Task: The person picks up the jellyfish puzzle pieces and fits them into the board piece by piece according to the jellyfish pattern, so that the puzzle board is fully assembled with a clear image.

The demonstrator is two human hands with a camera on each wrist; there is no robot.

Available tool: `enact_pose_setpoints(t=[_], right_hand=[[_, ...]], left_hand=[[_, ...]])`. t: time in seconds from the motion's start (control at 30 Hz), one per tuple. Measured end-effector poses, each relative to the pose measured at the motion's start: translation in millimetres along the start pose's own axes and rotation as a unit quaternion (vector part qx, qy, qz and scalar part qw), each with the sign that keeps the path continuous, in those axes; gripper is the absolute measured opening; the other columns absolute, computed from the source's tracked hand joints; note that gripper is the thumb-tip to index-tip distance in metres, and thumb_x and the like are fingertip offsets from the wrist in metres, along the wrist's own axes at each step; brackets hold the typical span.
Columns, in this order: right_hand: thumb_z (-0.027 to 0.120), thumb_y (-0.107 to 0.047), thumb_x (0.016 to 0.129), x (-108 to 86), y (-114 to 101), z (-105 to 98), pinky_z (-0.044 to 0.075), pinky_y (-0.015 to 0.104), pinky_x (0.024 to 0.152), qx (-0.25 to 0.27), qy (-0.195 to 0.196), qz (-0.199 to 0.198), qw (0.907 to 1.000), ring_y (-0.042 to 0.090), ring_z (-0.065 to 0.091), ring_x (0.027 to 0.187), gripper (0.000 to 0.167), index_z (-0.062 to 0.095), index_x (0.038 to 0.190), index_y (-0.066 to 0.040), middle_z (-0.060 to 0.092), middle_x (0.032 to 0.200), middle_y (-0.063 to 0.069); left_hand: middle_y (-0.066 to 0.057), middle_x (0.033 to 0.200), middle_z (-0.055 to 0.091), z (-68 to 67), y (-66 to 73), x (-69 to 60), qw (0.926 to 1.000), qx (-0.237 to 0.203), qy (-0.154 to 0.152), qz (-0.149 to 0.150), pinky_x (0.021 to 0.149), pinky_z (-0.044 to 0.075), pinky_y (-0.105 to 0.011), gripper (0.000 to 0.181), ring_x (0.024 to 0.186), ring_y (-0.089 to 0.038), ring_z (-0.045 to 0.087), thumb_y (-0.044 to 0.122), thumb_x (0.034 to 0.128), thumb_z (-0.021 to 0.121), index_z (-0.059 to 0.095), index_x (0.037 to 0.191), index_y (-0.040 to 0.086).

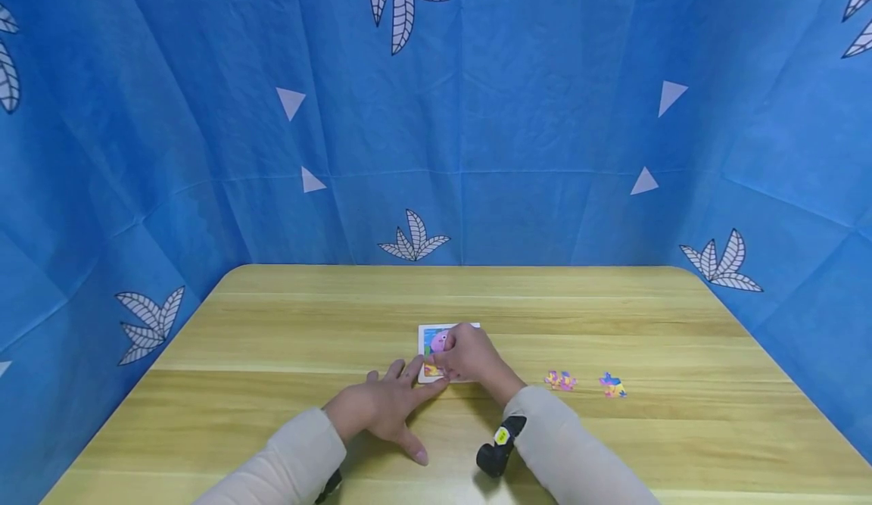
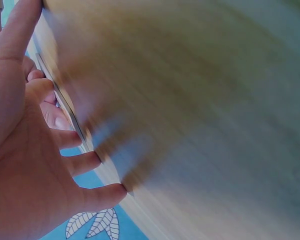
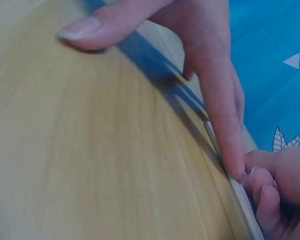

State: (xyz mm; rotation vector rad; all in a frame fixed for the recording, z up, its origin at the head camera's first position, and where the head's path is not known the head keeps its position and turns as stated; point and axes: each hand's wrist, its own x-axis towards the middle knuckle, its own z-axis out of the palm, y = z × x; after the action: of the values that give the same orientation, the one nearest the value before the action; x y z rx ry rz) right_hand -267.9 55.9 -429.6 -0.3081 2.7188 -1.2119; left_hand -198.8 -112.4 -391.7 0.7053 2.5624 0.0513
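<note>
A small picture puzzle board (image 1: 421,337) with a white border lies flat on the table and shows a pink cartoon figure. My right hand (image 1: 470,353) bends over its right half, thumb and fingers curled together in a pinch. They appear to hold a puzzle piece against the board, though the fingers hide nearly all of it. At the board's near left edge my left hand (image 1: 384,406) spreads its fingers, palm down, with fingertips touching the edge. In the right wrist view the left index finger meets the board's rim (image 3: 246,202) beside the curled right hand (image 3: 285,190).
Two loose clusters of colour lie right of the board: pink and yellow puzzle pieces (image 1: 560,381) and a blue and yellow puzzle piece (image 1: 612,385). The wooden table (image 1: 306,323) ends at a blue curtain (image 1: 518,111) behind and at both sides.
</note>
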Motion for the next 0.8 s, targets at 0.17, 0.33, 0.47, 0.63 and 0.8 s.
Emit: enact_pose_setpoints(t=[0.17,0.33,0.47,0.63,0.8], right_hand=[[0.079,-0.022,0.077,1.5,0.6,-0.3,0.037,0.016,0.040,0.025,-0.012,0.026,0.9993,0.008,0.051,0.044,0.032,0.054,0.065,-0.007,0.057,0.053,0.000],[0.079,-0.023,0.077,3.5,-0.1,0.3,0.036,0.017,0.041,0.012,-0.010,0.035,0.9992,0.008,0.050,0.044,0.033,0.053,0.063,-0.008,0.055,0.053,-0.001],[0.079,-0.023,0.076,3.9,-0.7,1.4,0.036,0.018,0.041,0.003,-0.004,0.030,0.9995,0.008,0.050,0.044,0.034,0.053,0.062,-0.008,0.055,0.052,-0.001],[0.079,-0.023,0.077,1.3,0.5,2.2,0.037,0.018,0.041,0.005,-0.005,0.011,0.9999,0.008,0.051,0.043,0.033,0.054,0.062,-0.008,0.055,0.051,-0.001],[0.078,-0.023,0.078,-1.4,1.2,-0.7,0.037,0.018,0.040,0.008,0.010,-0.014,0.9998,0.009,0.052,0.044,0.031,0.055,0.063,-0.008,0.055,0.052,-0.001]], left_hand=[[-0.013,0.159,0.006,0.3,0.1,0.8,1.0000,0.002,0.000,-0.002,0.100,0.026,-0.070,0.104,0.141,-0.043,0.016,0.070,0.0626,0.068,0.014,0.148,0.047],[-0.012,0.159,0.005,0.2,-0.5,1.7,1.0000,-0.002,-0.006,-0.003,0.101,0.026,-0.069,0.103,0.141,-0.042,0.015,0.070,0.0636,0.068,0.013,0.148,0.047],[-0.013,0.159,0.005,0.2,-1.0,1.8,1.0000,0.000,-0.005,-0.004,0.101,0.026,-0.069,0.104,0.141,-0.042,0.015,0.070,0.0631,0.068,0.013,0.148,0.047],[-0.013,0.159,0.006,1.7,-1.5,1.4,1.0000,0.005,-0.003,-0.004,0.100,0.027,-0.070,0.104,0.141,-0.042,0.016,0.071,0.0629,0.067,0.012,0.148,0.046],[-0.014,0.159,0.006,2.1,-1.7,2.1,0.9999,0.009,0.003,0.001,0.100,0.028,-0.070,0.105,0.140,-0.043,0.017,0.071,0.0625,0.067,0.012,0.148,0.046]])
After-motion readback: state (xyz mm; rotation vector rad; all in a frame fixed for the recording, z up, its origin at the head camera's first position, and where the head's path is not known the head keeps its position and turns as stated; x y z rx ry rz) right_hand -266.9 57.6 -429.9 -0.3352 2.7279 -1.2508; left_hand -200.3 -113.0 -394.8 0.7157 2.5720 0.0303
